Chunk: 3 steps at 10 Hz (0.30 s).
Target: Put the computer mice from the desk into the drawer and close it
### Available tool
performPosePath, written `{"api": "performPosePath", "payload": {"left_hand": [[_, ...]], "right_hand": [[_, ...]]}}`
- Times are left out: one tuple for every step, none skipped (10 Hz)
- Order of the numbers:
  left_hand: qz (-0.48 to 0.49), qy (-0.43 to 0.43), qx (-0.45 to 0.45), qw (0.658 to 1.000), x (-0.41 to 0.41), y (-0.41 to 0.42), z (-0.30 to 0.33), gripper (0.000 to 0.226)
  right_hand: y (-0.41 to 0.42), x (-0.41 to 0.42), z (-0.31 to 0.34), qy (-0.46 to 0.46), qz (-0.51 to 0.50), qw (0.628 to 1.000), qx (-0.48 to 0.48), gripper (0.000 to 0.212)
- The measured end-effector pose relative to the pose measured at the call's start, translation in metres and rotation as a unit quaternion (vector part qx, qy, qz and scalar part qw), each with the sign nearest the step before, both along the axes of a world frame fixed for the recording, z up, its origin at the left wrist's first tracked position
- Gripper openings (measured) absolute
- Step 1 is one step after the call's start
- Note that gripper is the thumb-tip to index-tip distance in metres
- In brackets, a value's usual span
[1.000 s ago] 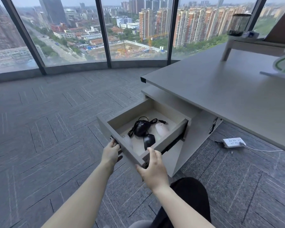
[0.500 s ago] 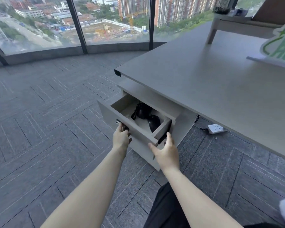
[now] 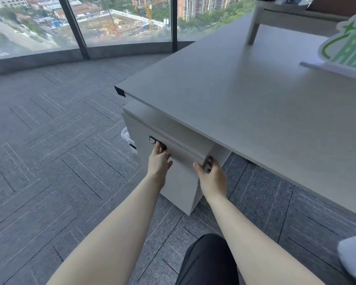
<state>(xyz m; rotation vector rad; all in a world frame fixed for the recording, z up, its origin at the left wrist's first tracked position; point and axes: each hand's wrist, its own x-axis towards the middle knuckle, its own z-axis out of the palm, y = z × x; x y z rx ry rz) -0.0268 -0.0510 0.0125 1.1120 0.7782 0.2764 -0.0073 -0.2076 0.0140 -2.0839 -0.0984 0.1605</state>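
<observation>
The grey drawer (image 3: 185, 150) sits pushed flush into the pedestal under the desk (image 3: 245, 99). Its inside and the computer mice are hidden. My left hand (image 3: 159, 163) rests flat against the drawer front just below the black lock (image 3: 157, 143), fingers spread. My right hand (image 3: 211, 174) presses on the drawer's right corner, thumb out to the left and fingers curled around the edge. Neither hand holds a loose object.
A green-and-white sign (image 3: 346, 48) and a monitor riser (image 3: 275, 15) stand on the desk's far right. A clear plastic bin (image 3: 127, 137) peeks out left of the pedestal. Grey carpet (image 3: 49, 151) spreads left toward floor-to-ceiling windows (image 3: 121, 21). My dark-clothed knee (image 3: 208, 262) is below.
The drawer slid from wide open, with black mice showing inside, to fully shut. Both hands followed its front inward, and my view tilted down and closer to the desk.
</observation>
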Motion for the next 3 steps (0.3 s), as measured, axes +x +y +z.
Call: {"api": "performPosePath", "payload": {"left_hand": [[-0.003, -0.002, -0.001, 1.000, 0.0093, -0.0023, -0.0037, 0.069], [-0.001, -0.001, -0.007, 1.000, 0.0132, -0.0030, -0.0047, 0.072], [-0.005, -0.004, -0.005, 1.000, 0.0111, -0.0021, -0.0019, 0.072]], "right_hand": [[0.0024, 0.0088, -0.0022, -0.006, -0.012, 1.000, 0.007, 0.034], [0.0040, 0.0121, -0.0103, -0.017, -0.020, 1.000, -0.002, 0.027], [0.0053, 0.0141, -0.0111, -0.012, -0.022, 1.000, -0.001, 0.027]]}}
